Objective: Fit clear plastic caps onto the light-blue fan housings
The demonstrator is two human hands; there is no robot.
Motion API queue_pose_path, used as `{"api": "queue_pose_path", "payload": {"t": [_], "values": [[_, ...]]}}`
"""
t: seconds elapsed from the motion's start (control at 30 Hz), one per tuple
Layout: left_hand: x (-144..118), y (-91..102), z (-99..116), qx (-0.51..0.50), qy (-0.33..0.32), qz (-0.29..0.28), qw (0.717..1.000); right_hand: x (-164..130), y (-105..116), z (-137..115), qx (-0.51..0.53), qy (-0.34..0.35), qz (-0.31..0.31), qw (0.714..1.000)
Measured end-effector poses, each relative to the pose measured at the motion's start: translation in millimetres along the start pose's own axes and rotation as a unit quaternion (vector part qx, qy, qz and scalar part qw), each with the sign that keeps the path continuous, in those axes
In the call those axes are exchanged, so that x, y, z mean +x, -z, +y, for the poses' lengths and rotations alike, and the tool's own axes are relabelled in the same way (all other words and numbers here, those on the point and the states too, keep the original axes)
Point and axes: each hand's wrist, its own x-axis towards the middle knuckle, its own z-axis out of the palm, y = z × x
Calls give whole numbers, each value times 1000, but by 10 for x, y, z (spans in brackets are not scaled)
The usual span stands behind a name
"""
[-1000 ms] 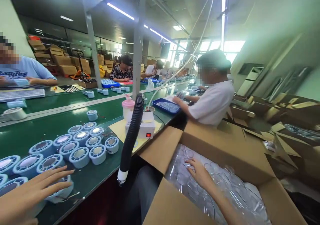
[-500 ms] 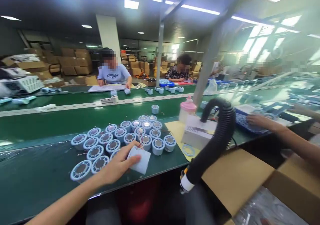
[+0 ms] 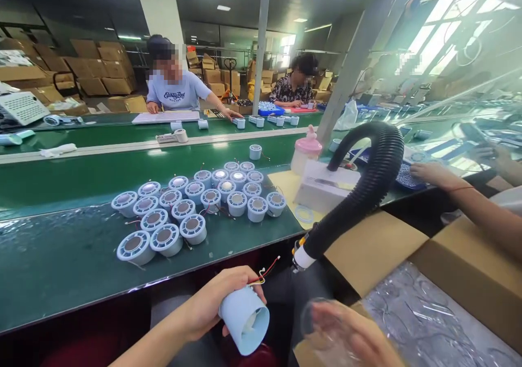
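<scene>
At the bottom centre of the frame the left hand [image 3: 212,304] is gripping a pale blue fan housing [image 3: 244,319] with red wires; lower right, the right hand [image 3: 350,334] is pinching a blurred clear plastic ring [image 3: 316,318] beside the cardboard box [image 3: 468,269].

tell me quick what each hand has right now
left hand: closed around a pale blue fan housing
right hand: holding a clear plastic ring, blurred
</scene>
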Motion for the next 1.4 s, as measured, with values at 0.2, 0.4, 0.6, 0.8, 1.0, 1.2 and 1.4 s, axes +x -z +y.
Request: {"api": "queue_pose_path", "payload": {"t": [0.2, 0.4, 0.6, 0.8, 1.0, 1.2, 1.4], "values": [[-157, -53, 136, 362, -107, -24, 926, 529, -376, -519, -340, 138, -76, 927], [-251, -80, 106, 481, -125, -7, 868, 606, -436, -550, -422, 159, -129, 883], [-201, -11, 41, 418, -85, -30, 904, 545, -432, -624, -435, 167, -137, 874], [-162, -54, 39, 392, -60, -93, 913, 452, -443, -545, -381, 71, -200, 900], [-168, -163, -58, 368, -107, 54, 922, 420, -446, -446, -177, -87, -187, 962], [-80, -101, -343, 285, -175, 91, 938, 493, -429, -557, -8, -146, -82, 986], [-102, -40, -426, 294, -139, 72, 943, 495, -432, -524, 97, -215, -14, 972]]}}
